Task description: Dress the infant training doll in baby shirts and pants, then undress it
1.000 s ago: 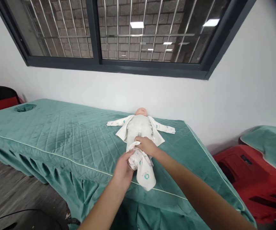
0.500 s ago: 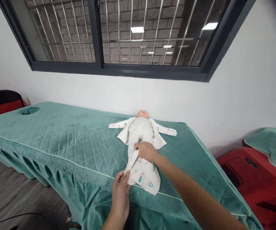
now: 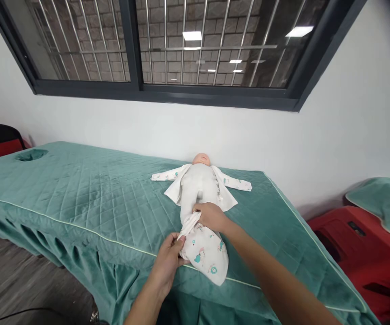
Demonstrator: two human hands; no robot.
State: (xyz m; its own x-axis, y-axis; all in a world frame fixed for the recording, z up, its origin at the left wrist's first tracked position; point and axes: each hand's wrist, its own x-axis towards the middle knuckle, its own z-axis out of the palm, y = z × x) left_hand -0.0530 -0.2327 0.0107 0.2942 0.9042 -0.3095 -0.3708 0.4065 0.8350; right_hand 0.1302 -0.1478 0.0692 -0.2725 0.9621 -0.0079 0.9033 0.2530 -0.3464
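White-painted wall (image 3: 130, 122), spanning the back of the view (clock read from the middle of the view, 12 at its top).

Bed (image 3: 93, 189), one, dressed in green quilted velvety fabric with pale piping and a gathered skirt; runs from 9 o'clock round to 4 o'clock.

Window (image 3: 211, 92), dark-framed, at 12 o'clock; metal bars and a wall of stone blocks show through the glass, with lights reflected in it.

Red plastic piece (image 3: 350, 239), moulded and slotted, at 4 o'clock beside the bed; a green cloth (image 3: 381, 203) lies over its far end.

Doll (image 3: 198, 178), white-bodied, on its back on the bed, head near the wall at the centre, legs toward 6 o'clock.

Jacket (image 3: 226, 198), white with printed sleeves, open beneath the doll's torso, sleeves spread toward 9 and 3 o'clock.

Patterned garment (image 3: 210, 255), white with teal motifs, bunched at 6 o'clock around the doll's lower legs and reaching over the bed's near edge (feet hidden).

Hands, one pair, bare: left hand (image 3: 165, 257) at 7 o'clock, thumb and fingers pinching the garment's side edge; right hand (image 3: 212, 216) near 6 o'clock, fingertips closed on its gathered upper edge, back of the hand across one leg.

Opening (image 3: 32, 155), oval, in the bed top at 9 o'clock.
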